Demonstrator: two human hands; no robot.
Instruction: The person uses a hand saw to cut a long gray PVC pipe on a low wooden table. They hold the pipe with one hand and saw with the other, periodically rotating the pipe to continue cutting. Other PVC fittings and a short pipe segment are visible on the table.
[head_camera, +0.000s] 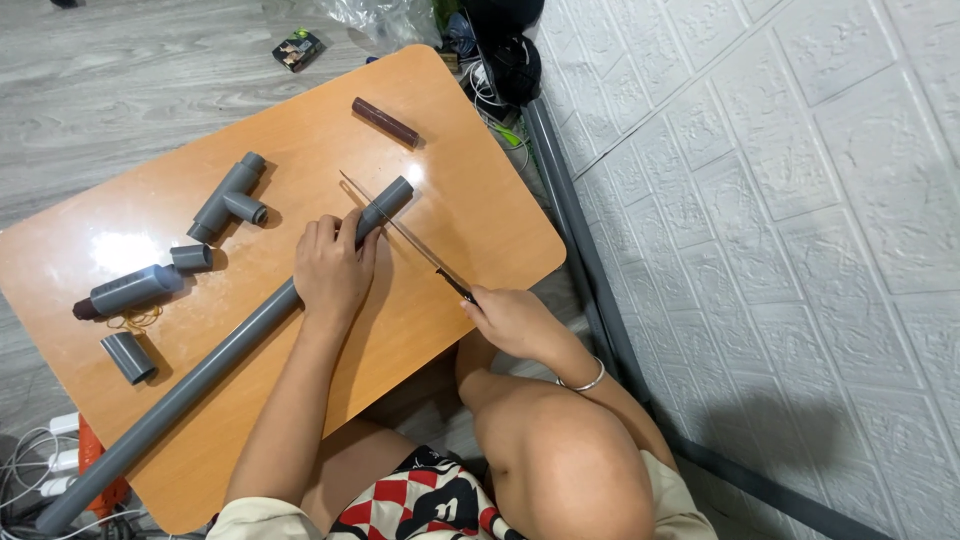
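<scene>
1. Head view showed your right hand (512, 318) clenched on the handle of one thin saw blade (395, 227), set across one long grey pipe (225, 353).
2. Your left hand (332, 270) pinned that pipe to the orange table (470, 215) beside the cut; it looked stiff, light and slippery, best gripped close to the blade.
3. Farther off lay two short grey sleeves (128, 357), one sleeved brown rod (128, 291), one tee fitting (229, 197) and one bare brown rod (385, 122).

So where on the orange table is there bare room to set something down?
Bare patches: the orange wooden table right of the thin knife blade, and the near strip below the long grey plastic pipe. Crowded: the left side, around the grey T-shaped fitting and short grey pipe offcut.
</scene>
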